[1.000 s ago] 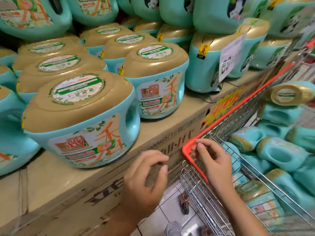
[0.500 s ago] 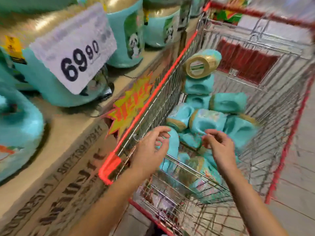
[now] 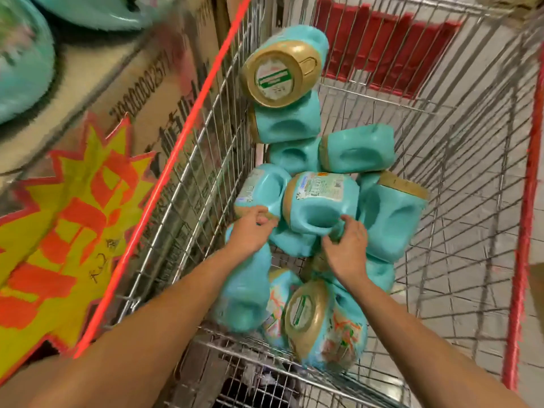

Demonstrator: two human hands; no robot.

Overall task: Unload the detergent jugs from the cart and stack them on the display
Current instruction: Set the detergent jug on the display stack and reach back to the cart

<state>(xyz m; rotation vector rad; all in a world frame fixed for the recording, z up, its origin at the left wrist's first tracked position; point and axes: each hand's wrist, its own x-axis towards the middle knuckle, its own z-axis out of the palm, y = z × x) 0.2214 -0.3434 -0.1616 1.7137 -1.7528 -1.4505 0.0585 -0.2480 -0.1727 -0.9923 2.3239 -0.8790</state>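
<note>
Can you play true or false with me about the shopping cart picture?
1. The left hand and right hand are both in the cart, at the jugs. True.
2. The cart's rim is blue. False: it is red.
3. The jugs are teal with gold caps. True.
4. The jugs stand upright in neat rows. False: they lie tumbled in a pile.
5. The starburst sign hangs inside the cart. False: it is outside, by the cardboard box.
</note>
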